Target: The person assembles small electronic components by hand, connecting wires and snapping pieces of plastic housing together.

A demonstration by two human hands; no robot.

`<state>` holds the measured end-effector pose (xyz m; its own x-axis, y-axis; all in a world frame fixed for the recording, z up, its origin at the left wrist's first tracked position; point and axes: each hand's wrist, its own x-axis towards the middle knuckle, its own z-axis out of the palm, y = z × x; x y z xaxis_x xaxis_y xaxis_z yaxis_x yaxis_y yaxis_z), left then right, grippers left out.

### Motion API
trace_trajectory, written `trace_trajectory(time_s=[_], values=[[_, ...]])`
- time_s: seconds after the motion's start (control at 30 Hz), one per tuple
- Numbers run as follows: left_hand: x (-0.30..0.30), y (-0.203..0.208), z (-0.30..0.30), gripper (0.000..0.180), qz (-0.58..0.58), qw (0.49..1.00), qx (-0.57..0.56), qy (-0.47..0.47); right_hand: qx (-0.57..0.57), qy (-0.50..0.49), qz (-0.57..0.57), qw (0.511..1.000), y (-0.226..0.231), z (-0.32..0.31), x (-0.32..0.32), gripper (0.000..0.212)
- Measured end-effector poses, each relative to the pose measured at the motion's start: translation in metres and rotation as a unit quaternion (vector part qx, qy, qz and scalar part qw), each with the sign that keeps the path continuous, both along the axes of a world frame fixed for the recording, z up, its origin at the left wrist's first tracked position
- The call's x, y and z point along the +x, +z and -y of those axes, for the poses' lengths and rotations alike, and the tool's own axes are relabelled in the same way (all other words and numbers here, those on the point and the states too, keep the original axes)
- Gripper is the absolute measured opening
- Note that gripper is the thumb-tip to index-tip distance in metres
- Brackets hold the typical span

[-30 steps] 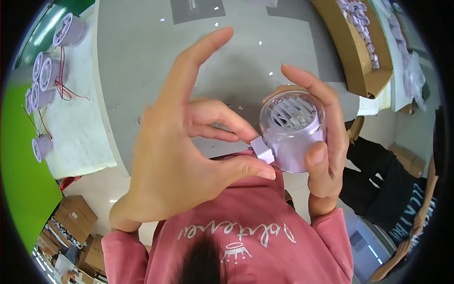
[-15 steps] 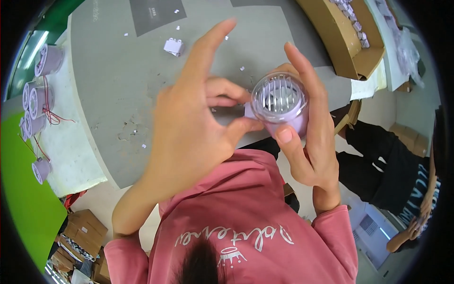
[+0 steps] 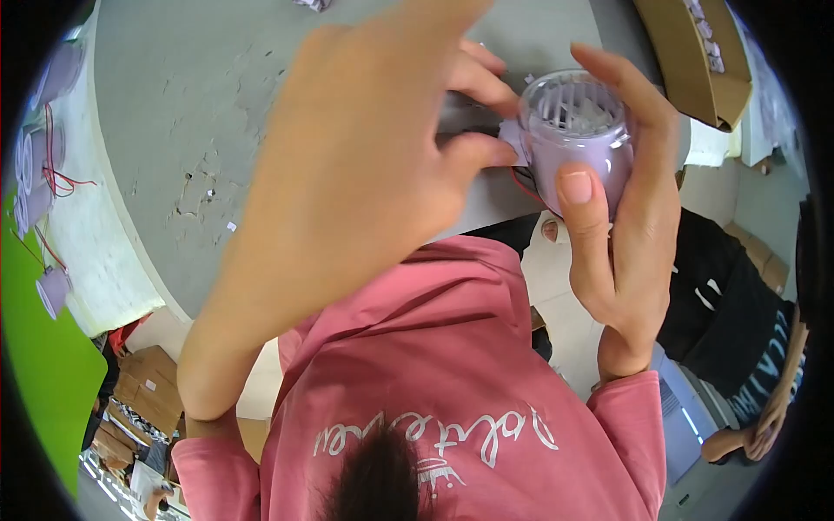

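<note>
My right hand (image 3: 636,208) wraps round a small lilac cylindrical housing (image 3: 589,159), thumb on its near side and index finger along its far right. A clear slatted cap (image 3: 575,104) covers its top, tilted toward me, and whitish parts show dimly through it. My left hand (image 3: 365,148) reaches in from the left. Its thumb and fingers pinch a small flat lilac piece (image 3: 514,139) at the housing's left side; whether the piece is joined to it I cannot tell. A red wire (image 3: 525,181) and a dark one hang under the piece.
Several similar lilac housings with red wires (image 3: 57,174) stand along the left on a white surface. A cardboard box (image 3: 695,69) with lilac parts is at the far right. Small white scraps lie on the worn grey table (image 3: 156,104). Another person (image 3: 738,347) is at the right.
Both hands and the housing appear farther right and closer in view, and the whole view has shifted. The cap now tilts differently, showing more of the housing's side. The left pinch continues.
</note>
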<state>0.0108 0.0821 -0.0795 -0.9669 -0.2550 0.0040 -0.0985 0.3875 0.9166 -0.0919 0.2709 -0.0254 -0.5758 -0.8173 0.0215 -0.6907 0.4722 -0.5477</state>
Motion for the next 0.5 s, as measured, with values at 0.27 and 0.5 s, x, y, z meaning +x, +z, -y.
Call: trace_trajectory(time_s=[0.27,0.5], values=[[0.002,-0.002,-0.003,0.084,-0.029,0.999,0.025,0.013,-0.042,-0.114,0.097,0.988,-0.005,0.014,0.019,0.048],[0.007,0.005,-0.001,0.077,-0.067,0.996,0.048,0.027,-0.161,-0.056,0.094,0.981,-0.009,0.034,0.016,0.034]])
